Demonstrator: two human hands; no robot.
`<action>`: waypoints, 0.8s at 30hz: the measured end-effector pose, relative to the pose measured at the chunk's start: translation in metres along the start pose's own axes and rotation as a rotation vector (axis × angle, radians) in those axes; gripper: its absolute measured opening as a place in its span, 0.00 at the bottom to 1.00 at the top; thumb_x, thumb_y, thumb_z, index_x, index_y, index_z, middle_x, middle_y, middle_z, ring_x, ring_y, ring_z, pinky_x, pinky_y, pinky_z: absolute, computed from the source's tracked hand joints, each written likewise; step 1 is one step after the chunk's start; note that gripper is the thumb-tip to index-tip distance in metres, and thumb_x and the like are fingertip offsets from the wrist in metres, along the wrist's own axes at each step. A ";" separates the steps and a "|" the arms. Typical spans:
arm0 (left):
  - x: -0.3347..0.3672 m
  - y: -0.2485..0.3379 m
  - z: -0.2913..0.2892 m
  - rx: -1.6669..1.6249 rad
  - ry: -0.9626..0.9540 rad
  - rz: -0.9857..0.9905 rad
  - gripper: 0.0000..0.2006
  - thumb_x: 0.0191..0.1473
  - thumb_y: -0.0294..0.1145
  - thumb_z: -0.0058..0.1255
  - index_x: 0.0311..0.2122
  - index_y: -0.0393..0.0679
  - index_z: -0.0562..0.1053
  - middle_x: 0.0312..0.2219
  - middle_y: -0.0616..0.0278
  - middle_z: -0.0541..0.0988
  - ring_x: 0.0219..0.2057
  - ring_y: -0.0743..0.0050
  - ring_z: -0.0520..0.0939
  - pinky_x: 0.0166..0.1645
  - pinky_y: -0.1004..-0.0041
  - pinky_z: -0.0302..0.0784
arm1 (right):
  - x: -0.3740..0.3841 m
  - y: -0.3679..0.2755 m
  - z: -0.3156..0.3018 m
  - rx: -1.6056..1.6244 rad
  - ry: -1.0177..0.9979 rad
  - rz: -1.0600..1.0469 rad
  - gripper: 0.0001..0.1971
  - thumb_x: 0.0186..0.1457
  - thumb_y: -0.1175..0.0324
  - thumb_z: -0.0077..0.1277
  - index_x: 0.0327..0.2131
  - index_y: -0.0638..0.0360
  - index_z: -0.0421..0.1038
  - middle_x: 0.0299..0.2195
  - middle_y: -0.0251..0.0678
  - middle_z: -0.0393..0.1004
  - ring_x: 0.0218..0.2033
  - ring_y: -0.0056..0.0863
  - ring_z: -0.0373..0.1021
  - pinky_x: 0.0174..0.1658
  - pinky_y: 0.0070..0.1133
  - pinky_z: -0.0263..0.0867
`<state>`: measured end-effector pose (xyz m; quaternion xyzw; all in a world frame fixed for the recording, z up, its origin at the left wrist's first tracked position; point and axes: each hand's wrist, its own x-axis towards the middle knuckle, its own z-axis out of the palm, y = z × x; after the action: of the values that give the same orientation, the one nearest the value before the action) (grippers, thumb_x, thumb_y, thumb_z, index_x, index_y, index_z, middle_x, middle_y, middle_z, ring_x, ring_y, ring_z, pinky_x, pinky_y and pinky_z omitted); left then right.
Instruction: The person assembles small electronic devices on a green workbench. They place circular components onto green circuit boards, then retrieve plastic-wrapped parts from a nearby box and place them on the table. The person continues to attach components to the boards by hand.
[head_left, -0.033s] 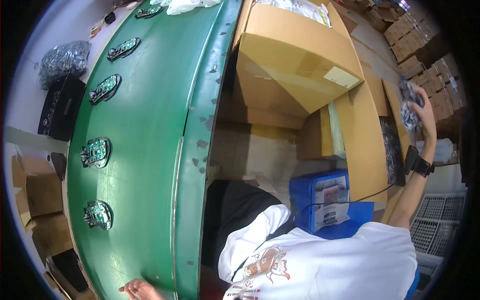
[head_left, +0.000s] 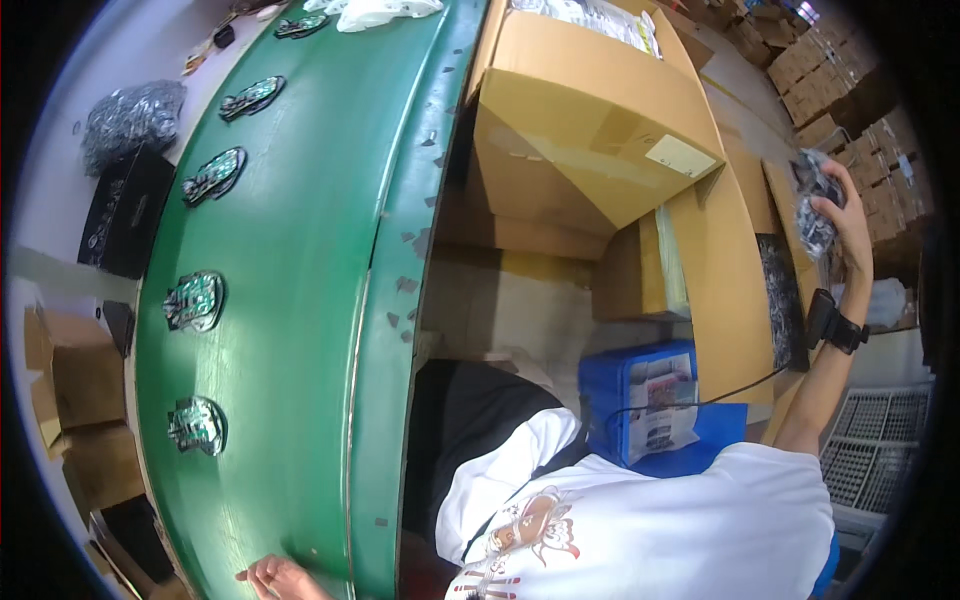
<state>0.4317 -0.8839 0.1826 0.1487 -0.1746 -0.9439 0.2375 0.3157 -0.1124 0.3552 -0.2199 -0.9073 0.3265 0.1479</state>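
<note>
Right hand out at arm's reach, fingers grasping a plastic-wrapped dark item, held just beside an upright cardboard edge. Left hand low over the green belt; fingers loosely bent, released; contact with the surface unclear. Open green runs from it to the nearest circuit-board unit, close to the belt's far-left edge. Floor shows between belt and large carton.

Green colors the counter and black-rimmed circuit boards; a bin shows blue, a carton brown, and a white shirt bears a reddish-brown print.
</note>
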 end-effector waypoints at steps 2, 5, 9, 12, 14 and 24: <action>-0.001 -0.006 -0.007 -0.003 0.006 0.041 0.11 0.59 0.30 0.47 0.44 0.43 0.77 0.31 0.60 0.74 0.33 0.65 0.69 0.36 0.69 0.66 | -0.012 -0.066 0.033 0.120 -0.047 -0.146 0.24 0.41 0.75 0.58 0.46 0.57 0.68 0.41 0.30 0.68 0.45 0.19 0.65 0.48 0.17 0.62; 0.005 0.002 -0.012 -0.066 -0.145 0.101 0.13 0.62 0.21 0.43 0.50 0.43 0.70 0.37 0.61 0.74 0.38 0.70 0.73 0.46 0.68 0.73 | -0.016 -0.136 0.110 0.236 -0.360 -0.502 0.26 0.35 0.72 0.63 0.43 0.56 0.67 0.47 0.34 0.66 0.50 0.26 0.64 0.54 0.22 0.60; -0.017 0.001 0.014 -0.236 -0.006 0.216 0.13 0.60 0.20 0.45 0.48 0.45 0.71 0.34 0.63 0.74 0.34 0.72 0.73 0.42 0.71 0.73 | -0.041 -0.259 0.225 0.259 -1.060 -0.895 0.25 0.36 0.67 0.68 0.41 0.56 0.70 0.46 0.38 0.68 0.52 0.35 0.64 0.57 0.29 0.59; -0.035 0.018 0.008 -0.309 0.013 0.311 0.12 0.62 0.23 0.41 0.47 0.47 0.72 0.34 0.63 0.74 0.34 0.71 0.74 0.41 0.69 0.74 | -0.105 -0.351 0.307 0.395 -1.448 -1.129 0.23 0.40 0.69 0.66 0.43 0.56 0.72 0.47 0.40 0.66 0.54 0.36 0.62 0.59 0.29 0.57; -0.050 0.029 0.011 -0.234 0.041 0.385 0.13 0.60 0.24 0.42 0.48 0.50 0.72 0.32 0.66 0.75 0.33 0.72 0.74 0.40 0.70 0.73 | -0.152 -0.399 0.346 0.451 -1.613 -1.326 0.23 0.41 0.69 0.64 0.44 0.56 0.72 0.47 0.39 0.65 0.54 0.36 0.62 0.59 0.29 0.58; -0.076 0.032 0.014 0.403 0.317 0.558 0.21 0.62 0.31 0.44 0.60 0.43 0.62 0.43 0.55 0.77 0.43 0.68 0.78 0.46 0.64 0.78 | -0.328 -0.466 0.469 0.026 -1.814 -1.659 0.29 0.44 0.60 0.60 0.53 0.47 0.68 0.54 0.48 0.61 0.54 0.47 0.64 0.53 0.36 0.66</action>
<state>0.5028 -0.8687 0.2231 0.2835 -0.3517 -0.7548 0.4756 0.2636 -0.8441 0.2728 0.7317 -0.5434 0.1773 -0.3713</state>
